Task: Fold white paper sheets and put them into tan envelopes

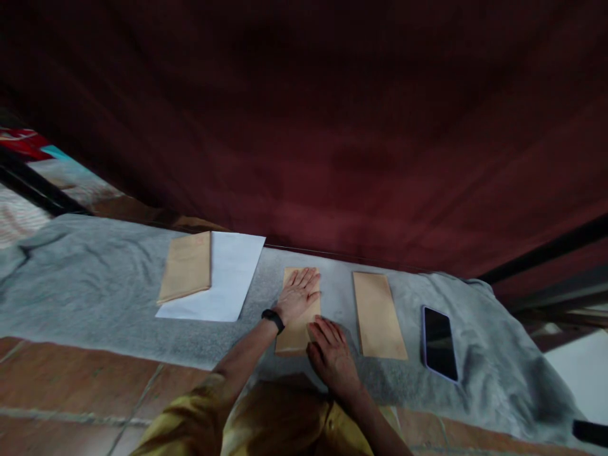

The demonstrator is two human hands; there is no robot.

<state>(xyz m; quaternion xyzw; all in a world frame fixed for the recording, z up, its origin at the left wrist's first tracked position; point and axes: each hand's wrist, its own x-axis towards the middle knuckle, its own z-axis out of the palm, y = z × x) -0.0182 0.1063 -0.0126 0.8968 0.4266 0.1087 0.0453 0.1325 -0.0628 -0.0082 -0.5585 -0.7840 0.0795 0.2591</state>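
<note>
Left hand (295, 299) flat on the middle brown paper (294, 339), right hand (335, 358) at its edge — both unclenched.

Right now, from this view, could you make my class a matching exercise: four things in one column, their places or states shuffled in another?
Things:
1. Left hand
2. Phone
3. Right hand
4. White sheet

Places or states:
A. Partly under the left brown piece
B. At the middle brown piece's lower right edge
C. Flat, black band at its wrist
D. Dark-screened, right of every brown piece

Pairs: 1-C, 2-D, 3-B, 4-A
</note>
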